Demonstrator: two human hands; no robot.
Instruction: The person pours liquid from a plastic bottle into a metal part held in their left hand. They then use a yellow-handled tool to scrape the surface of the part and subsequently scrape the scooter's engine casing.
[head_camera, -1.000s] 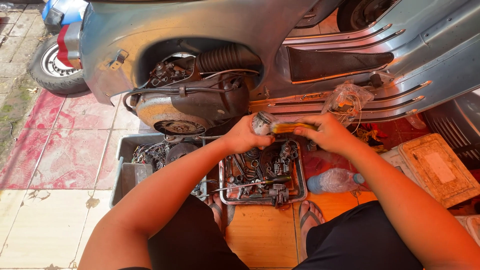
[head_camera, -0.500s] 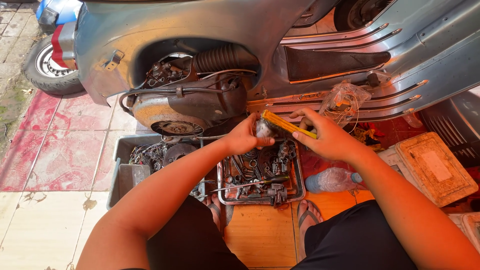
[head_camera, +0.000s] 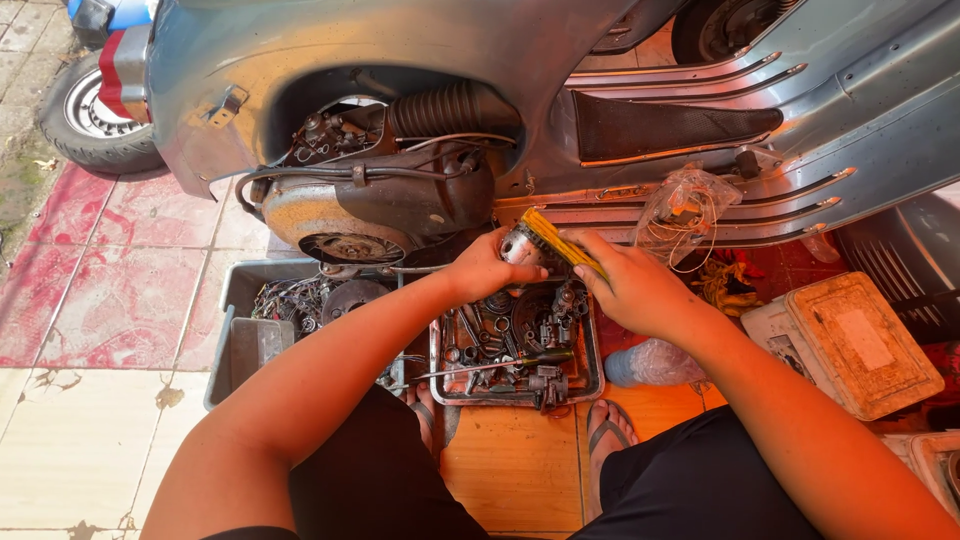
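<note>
My left hand (head_camera: 487, 268) grips a small round metal engine part (head_camera: 519, 246) just above a metal tray (head_camera: 592, 372) full of small parts. My right hand (head_camera: 635, 290) holds a yellow-handled tool (head_camera: 560, 243) with its end laid against that metal part. Both hands hover in front of the open engine bay (head_camera: 375, 190) of a grey scooter (head_camera: 560, 60) lying over the work area. I am seated, with my sandalled feet (head_camera: 608, 435) on a wooden board below the tray.
A grey bin (head_camera: 232, 345) with dark metal parts sits left of the tray. A clear plastic bag with wires (head_camera: 688, 208) rests on the scooter's floorboard. A plastic bottle (head_camera: 650, 365) and a worn white box (head_camera: 850, 345) lie to the right. The rear wheel (head_camera: 85, 115) is at far left.
Both hands stayed together over the tray, drifting slightly up. The yellow tool came into view across the metal part and now lies angled along my right fingers.
</note>
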